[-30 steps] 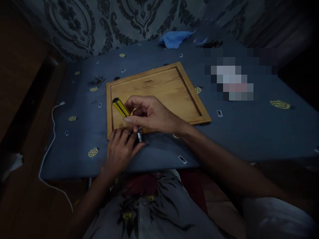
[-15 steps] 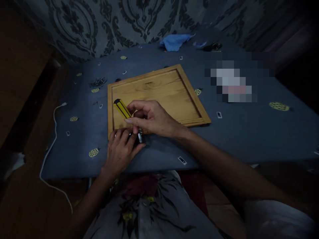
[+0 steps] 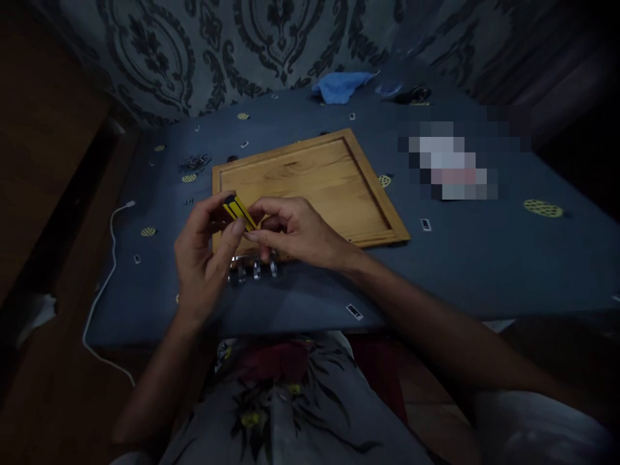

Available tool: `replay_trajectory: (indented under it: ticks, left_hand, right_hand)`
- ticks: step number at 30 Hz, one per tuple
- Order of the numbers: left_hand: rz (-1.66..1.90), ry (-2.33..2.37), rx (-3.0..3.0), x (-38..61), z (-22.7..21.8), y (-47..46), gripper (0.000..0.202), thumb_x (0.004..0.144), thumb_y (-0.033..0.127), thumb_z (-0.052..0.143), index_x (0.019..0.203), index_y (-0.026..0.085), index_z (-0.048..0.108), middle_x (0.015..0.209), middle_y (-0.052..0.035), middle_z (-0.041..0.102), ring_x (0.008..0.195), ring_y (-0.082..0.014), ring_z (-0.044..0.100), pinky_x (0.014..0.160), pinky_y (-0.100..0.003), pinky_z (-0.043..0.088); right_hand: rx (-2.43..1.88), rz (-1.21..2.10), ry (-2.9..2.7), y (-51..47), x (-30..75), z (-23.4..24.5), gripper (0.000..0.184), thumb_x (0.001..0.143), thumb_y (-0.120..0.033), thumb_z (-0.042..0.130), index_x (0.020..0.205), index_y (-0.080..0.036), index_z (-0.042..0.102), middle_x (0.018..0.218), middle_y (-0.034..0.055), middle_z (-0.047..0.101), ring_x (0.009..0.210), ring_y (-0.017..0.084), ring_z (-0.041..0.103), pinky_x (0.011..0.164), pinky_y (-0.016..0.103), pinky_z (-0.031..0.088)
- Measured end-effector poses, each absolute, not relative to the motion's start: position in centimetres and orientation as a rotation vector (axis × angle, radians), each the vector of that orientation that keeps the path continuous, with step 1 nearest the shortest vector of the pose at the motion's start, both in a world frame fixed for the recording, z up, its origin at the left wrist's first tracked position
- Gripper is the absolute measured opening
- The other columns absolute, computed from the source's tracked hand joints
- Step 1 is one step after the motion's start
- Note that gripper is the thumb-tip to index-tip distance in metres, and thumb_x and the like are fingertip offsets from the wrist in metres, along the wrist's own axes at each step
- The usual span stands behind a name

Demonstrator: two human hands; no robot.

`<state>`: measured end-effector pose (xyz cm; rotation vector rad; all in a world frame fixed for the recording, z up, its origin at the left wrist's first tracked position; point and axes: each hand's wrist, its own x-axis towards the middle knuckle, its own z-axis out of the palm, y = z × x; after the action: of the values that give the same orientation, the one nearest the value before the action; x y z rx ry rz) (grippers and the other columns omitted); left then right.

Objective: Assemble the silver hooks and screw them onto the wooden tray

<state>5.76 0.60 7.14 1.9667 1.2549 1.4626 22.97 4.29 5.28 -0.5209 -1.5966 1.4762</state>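
A screwdriver (image 3: 241,212) with a yellow and black handle tilts over the near left corner of a framed wooden panel (image 3: 295,181). My left hand (image 3: 206,248) pinches the upper handle between thumb and fingers. Lower on the same tool, my right hand (image 3: 295,229) is closed, its fingers hiding the shaft and tip. Just below my hands, a shiny metal piece with several curved prongs (image 3: 256,268) sits at the panel's near edge; my left hand covers part of it.
Small dark metal bits (image 3: 196,161) lie in a pile at the back left of the blue-covered table (image 3: 465,271). A white cable (image 3: 112,239) runs over the left edge. At the back lies a blue cloth (image 3: 343,86); a pixelated patch covers something at the right.
My left hand has come up off the metal piece and taken hold of the screwdriver's handle, uncovering the prongs. My right hand has stayed nearly in place on the screwdriver.
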Motion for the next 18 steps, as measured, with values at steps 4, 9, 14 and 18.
replay_trajectory:
  ticks: [4, 9, 14, 18]
  left_hand:
    - [1.474, 1.174, 1.86, 6.1, 7.2, 1.9, 0.018, 0.091, 0.041, 0.076, 0.099, 0.025, 0.074, 0.091, -0.0004, 0.071, 0.085, -0.016, 0.068, 0.078, -0.029, 0.055]
    - [1.407, 1.264, 1.936, 5.9, 7.5, 1.8, 0.02, 0.092, 0.043, 0.073, 0.093, 0.023, 0.071, 0.084, 0.0004, 0.068, 0.079, -0.015, 0.065, 0.074, -0.028, 0.053]
    - [1.378, 1.318, 2.018, 5.8, 7.8, 1.4, 0.019, 0.096, 0.04, 0.068, 0.092, 0.022, 0.069, 0.08, 0.0016, 0.064, 0.074, -0.013, 0.062, 0.07, -0.025, 0.049]
    - [1.416, 1.317, 2.065, 5.8, 7.7, 1.4, 0.019, 0.096, 0.039, 0.068, 0.092, 0.021, 0.068, 0.078, 0.0024, 0.063, 0.072, -0.0127, 0.061, 0.068, -0.025, 0.049]
  right_hand:
    - [-0.522, 1.477, -1.593, 4.3, 22.8, 5.3, 0.014, 0.087, -0.025, 0.067, 0.097, -0.015, 0.062, 0.069, -0.0064, 0.062, 0.05, 0.007, 0.06, 0.051, 0.021, 0.047]
    - [-0.64, 1.352, -1.694, 4.0, 23.7, 5.5, 0.02, 0.088, -0.026, 0.065, 0.103, -0.014, 0.069, 0.088, 0.0004, 0.071, 0.054, 0.008, 0.061, 0.053, 0.023, 0.049]
    - [-0.861, 0.711, -1.974, 2.9, 26.0, 3.1, 0.017, 0.094, -0.023, 0.061, 0.101, -0.013, 0.074, 0.098, 0.009, 0.077, 0.082, 0.018, 0.072, 0.072, 0.03, 0.055]
    - [-0.727, 0.476, -2.129, 2.0, 27.3, 0.3, 0.017, 0.097, -0.023, 0.06, 0.098, -0.016, 0.076, 0.11, 0.0118, 0.079, 0.103, 0.024, 0.073, 0.091, 0.04, 0.059]
